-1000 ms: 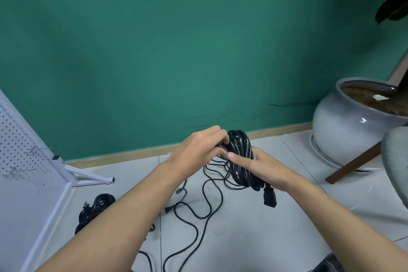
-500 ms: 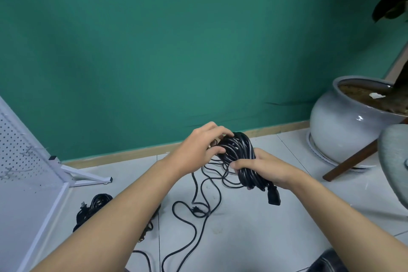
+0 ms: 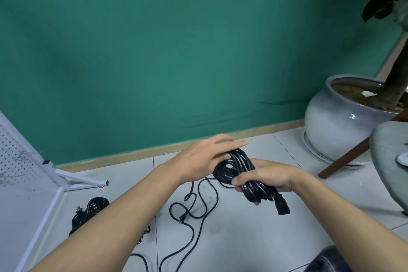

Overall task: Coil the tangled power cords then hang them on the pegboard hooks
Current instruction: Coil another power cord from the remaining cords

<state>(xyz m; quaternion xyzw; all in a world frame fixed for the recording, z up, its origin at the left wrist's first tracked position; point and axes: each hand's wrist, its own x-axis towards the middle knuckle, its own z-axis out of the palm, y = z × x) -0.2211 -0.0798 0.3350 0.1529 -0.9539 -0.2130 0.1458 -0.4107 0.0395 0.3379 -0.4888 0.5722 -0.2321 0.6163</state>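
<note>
Holding one black coil (image 3: 237,165) off the floor, the right grip (image 3: 268,175) is curling its fingers tightly around the lower half, with the plug (image 3: 282,205) dangling just below. The left grip (image 3: 203,158) is lying over the coil's top with fingers stretched flat; half a second ago they were curled onto it. One loose tail (image 3: 194,205) is trailing beneath both grips. A second cord (image 3: 92,207) is lying well left, near the one pegboard (image 3: 13,161).

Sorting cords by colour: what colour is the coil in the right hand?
Black; the head view shows the coil in the right hand.
</note>
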